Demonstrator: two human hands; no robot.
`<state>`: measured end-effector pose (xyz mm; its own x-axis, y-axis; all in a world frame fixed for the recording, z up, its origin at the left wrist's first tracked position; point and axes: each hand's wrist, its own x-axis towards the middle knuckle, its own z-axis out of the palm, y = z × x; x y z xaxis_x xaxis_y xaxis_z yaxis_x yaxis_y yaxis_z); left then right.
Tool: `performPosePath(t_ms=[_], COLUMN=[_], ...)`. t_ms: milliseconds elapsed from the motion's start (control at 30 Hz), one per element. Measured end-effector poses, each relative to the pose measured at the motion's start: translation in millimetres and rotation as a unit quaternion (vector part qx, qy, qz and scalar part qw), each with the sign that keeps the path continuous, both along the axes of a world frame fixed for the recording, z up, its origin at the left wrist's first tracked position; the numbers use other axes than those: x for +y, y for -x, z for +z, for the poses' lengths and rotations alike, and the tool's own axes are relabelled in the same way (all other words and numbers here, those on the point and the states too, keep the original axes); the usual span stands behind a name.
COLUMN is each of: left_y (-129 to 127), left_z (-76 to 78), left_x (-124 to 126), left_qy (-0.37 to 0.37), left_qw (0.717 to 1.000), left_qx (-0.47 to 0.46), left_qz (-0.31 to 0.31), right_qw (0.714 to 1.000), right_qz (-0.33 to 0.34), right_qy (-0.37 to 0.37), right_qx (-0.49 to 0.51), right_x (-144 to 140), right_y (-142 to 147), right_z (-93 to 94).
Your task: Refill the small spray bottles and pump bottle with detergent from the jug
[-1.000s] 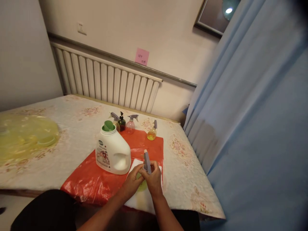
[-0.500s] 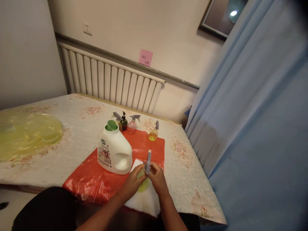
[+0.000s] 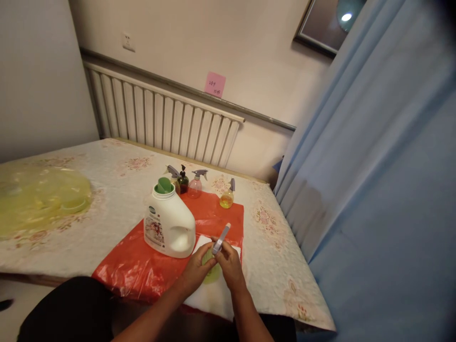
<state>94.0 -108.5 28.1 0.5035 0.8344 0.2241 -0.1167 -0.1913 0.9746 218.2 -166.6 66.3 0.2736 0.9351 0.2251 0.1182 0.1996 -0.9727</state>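
Note:
A yellow-green spray bottle [image 3: 213, 274] stands on a white cloth [image 3: 203, 300], partly hidden by my fingers. My left hand [image 3: 197, 266] is closed around the bottle near its neck. The grey spray head [image 3: 221, 239] sits at the top of the bottle, pointing up and to the right. My right hand [image 3: 230, 263] is closed, with its fingers gripping the collar of the spray head. Just left of my hands rises a large white jug [image 3: 171, 225] with a handle, and a green scoop or cup [image 3: 164, 185] rests in its mouth.
Red plastic sheeting [image 3: 142, 270] lies under the jug and cloth. Behind are a pink spray bottle [image 3: 195, 187], a dark pump bottle [image 3: 183, 181] and a spray bottle with yellow liquid [image 3: 226, 199]. A yellow plastic bag [image 3: 42, 194] spreads at left; a blue curtain [image 3: 356, 166] hangs at right.
The spray head has turned, its nozzle end swinging from nearly upright toward the right. My right fingers have shifted with it; my left hand stays on the bottle.

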Motion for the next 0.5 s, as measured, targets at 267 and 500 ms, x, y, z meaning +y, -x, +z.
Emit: performPosePath(t_ms=[267, 500], left_y=[-6, -8], left_z=[-5.8, -8.7], left_x=[-5, -10], left_qy=[-0.013, -0.032], left_qw=[0.999, 0.996], left_qx=[0.005, -0.012], left_qz=[0.047, 0.083], right_qw=[0.987, 0.975], right_qz=[-0.163, -0.221], right_qy=[-0.010, 0.001], right_qx=[-0.011, -0.026], right_x=[13, 11], right_y=[21, 33], right_z=[-14.4, -12.9])
